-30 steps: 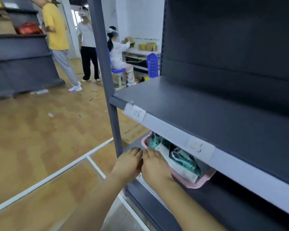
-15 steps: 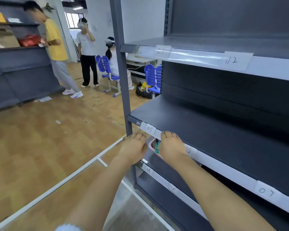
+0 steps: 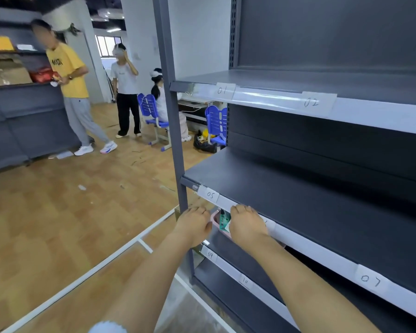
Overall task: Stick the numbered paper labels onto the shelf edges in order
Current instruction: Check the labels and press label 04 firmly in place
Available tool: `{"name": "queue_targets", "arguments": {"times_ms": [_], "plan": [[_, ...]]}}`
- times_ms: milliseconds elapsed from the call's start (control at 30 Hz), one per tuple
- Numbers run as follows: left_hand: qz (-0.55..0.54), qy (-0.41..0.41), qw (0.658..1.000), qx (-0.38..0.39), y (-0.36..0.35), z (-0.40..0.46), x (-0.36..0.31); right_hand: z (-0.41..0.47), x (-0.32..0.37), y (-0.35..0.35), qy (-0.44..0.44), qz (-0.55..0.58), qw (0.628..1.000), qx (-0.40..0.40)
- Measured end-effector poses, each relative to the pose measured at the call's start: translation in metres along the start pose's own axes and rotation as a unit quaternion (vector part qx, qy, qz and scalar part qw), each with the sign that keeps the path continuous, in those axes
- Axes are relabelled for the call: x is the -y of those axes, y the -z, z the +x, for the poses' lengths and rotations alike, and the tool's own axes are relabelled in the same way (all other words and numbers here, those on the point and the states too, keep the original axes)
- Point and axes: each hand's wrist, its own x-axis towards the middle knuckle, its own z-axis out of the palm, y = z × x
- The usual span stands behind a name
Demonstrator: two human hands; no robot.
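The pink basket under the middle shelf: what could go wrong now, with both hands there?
The right hand covers the label next to label 05, so it may get rubbed loose. The pink basket sits near the shelf's front; the left hand could knock it out.

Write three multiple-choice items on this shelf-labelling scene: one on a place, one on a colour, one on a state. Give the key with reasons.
1. Where is the 05 label?
A. middle shelf edge, left end
B. top shelf edge
C. on the floor

2. What colour is the basket between the hands?
A. blue
B. pink
C. black

3. What is the right hand doing?
A. hanging clear of the shelf
B. holding a chair
C. resting against the middle shelf edge

Key: 1 A, it sits just right of the upright post; 2 B, its rim shows pink; 3 C, the knuckles lie on the white strip, hiding part of it.
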Motion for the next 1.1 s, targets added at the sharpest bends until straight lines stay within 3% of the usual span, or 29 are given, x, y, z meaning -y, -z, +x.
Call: {"name": "queue_targets", "arguments": {"times_ms": [267,533,733,1100], "plan": [[0.003,-0.01,1.0,0.004,-0.013,0.042,-0.011,0.029,-0.027,-0.011,-0.026,0.018,0.999,0.027],[0.027,-0.028,0.996,0.082,-0.031,0.098,0.018,0.067,-0.03,-0.022,-0.032,0.034,0.994,0.104],[0.008,-0.088,0.996,0.023,-0.037,0.157,0.062,0.118,-0.014,-0.028,-0.065,0.032,0.993,0.095],[0.052,-0.194,0.979,0.024,-0.048,0.222,0.108,0.185,0.008,-0.059,-0.162,0.113,0.978,0.059]]}}
